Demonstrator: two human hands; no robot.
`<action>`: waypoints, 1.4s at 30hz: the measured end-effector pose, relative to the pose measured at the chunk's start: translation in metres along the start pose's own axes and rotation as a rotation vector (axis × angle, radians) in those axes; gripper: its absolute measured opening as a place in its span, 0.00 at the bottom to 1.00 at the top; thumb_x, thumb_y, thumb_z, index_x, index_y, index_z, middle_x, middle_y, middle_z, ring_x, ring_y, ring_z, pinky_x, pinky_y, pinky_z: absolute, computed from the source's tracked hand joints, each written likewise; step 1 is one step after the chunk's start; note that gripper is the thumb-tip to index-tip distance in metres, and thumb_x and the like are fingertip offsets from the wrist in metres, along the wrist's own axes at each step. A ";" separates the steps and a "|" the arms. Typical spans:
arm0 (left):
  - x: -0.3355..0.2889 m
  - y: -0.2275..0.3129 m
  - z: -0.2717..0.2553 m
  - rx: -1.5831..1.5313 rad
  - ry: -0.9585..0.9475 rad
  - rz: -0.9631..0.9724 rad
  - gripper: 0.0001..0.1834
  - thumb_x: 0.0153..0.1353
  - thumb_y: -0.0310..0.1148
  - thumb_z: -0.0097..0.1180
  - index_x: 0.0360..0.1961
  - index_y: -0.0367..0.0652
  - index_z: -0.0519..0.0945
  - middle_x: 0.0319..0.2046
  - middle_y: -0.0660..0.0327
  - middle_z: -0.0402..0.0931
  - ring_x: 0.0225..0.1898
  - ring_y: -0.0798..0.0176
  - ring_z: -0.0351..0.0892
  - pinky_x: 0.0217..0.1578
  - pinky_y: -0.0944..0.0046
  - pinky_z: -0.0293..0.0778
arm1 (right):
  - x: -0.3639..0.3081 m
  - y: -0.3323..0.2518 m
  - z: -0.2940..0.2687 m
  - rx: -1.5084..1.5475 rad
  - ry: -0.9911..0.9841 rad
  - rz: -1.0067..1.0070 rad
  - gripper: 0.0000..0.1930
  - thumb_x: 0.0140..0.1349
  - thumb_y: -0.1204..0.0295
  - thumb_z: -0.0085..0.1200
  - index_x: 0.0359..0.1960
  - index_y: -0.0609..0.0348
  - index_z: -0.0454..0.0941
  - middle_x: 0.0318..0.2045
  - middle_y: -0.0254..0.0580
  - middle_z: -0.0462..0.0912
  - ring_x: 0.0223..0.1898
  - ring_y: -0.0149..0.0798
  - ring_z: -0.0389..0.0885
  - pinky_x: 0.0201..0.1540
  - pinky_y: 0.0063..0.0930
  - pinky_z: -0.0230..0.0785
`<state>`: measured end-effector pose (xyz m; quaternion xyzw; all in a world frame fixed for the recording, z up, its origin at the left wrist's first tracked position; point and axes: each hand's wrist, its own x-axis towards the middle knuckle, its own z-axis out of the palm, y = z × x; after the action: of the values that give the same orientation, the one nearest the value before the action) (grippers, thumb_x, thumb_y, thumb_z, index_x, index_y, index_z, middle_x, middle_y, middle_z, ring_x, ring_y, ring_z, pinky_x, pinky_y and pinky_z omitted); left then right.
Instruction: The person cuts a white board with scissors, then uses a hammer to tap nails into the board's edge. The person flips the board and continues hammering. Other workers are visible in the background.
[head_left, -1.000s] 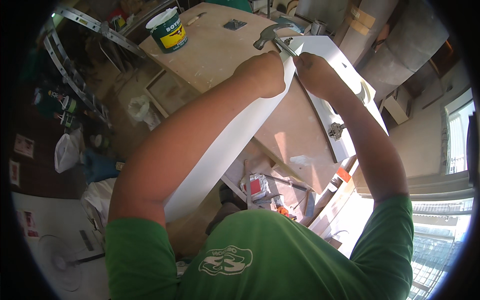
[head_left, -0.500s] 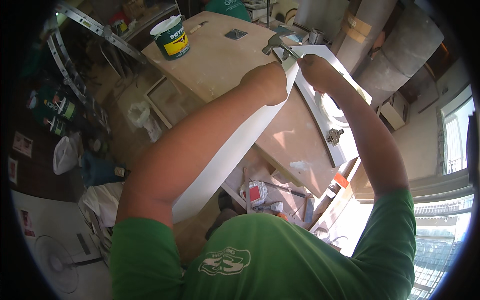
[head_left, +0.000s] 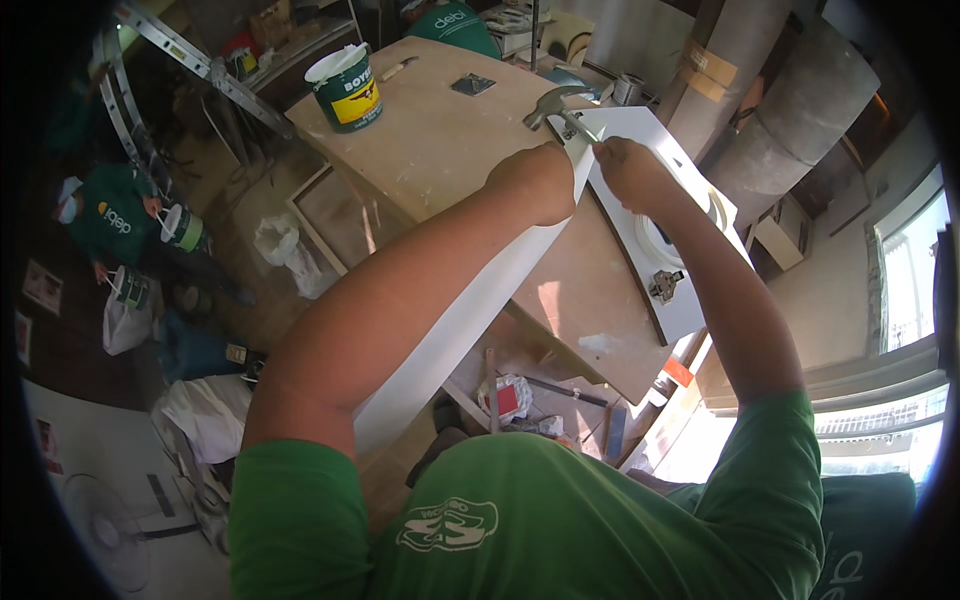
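Observation:
My right hand (head_left: 628, 176) is wrapped round the handle of a claw hammer (head_left: 556, 106), whose metal head sits beyond my knuckles, over the table. Just left of it, my left hand (head_left: 540, 183) is closed at the far end of a long narrow white board (head_left: 455, 335). That board slopes down toward my body, partly hidden behind my left forearm. My left fingertips are out of sight, so anything small between them cannot be seen. Beside my right hand, a white panel with a dark edge (head_left: 690, 312) lies on the wooden table (head_left: 440, 110), with a metal hinge (head_left: 665, 287) on it.
A green paint bucket (head_left: 345, 90), a brush (head_left: 398, 68) and a dark square plate (head_left: 473, 84) stand on the table. An aluminium ladder (head_left: 190, 60) is at left. A person in green (head_left: 120, 215) carries buckets there. Large grey rolls (head_left: 800, 130) stand at right.
The person at left has come further into view with the buckets. A dark green garment now shows at lower right. My hands and the hammer have barely shifted.

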<state>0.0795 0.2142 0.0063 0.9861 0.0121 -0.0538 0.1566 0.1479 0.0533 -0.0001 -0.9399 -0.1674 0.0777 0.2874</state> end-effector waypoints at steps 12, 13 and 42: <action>0.002 0.000 -0.001 0.028 0.047 0.015 0.25 0.59 0.30 0.58 0.57 0.30 0.74 0.52 0.41 0.82 0.54 0.42 0.84 0.53 0.51 0.80 | 0.038 0.113 -0.030 0.445 0.182 0.185 0.20 0.74 0.55 0.48 0.31 0.60 0.71 0.16 0.33 0.67 0.10 0.33 0.65 0.13 0.32 0.59; 0.003 -0.004 0.001 0.033 0.063 0.019 0.26 0.60 0.31 0.58 0.58 0.30 0.74 0.53 0.43 0.82 0.55 0.43 0.84 0.53 0.51 0.80 | 0.032 0.126 -0.031 0.488 0.176 0.205 0.20 0.73 0.55 0.49 0.31 0.60 0.71 0.15 0.31 0.66 0.10 0.32 0.64 0.13 0.31 0.59; 0.006 -0.002 0.005 0.073 0.065 0.024 0.23 0.61 0.31 0.58 0.55 0.30 0.73 0.51 0.38 0.81 0.55 0.38 0.81 0.56 0.50 0.77 | -0.162 0.311 0.037 0.005 0.419 0.416 0.15 0.66 0.64 0.59 0.31 0.67 0.80 0.22 0.48 0.80 0.27 0.42 0.77 0.36 0.41 0.70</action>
<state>0.0850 0.2147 0.0002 0.9925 0.0036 -0.0204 0.1206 0.0718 -0.2277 -0.1987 -0.9489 0.0921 -0.0603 0.2957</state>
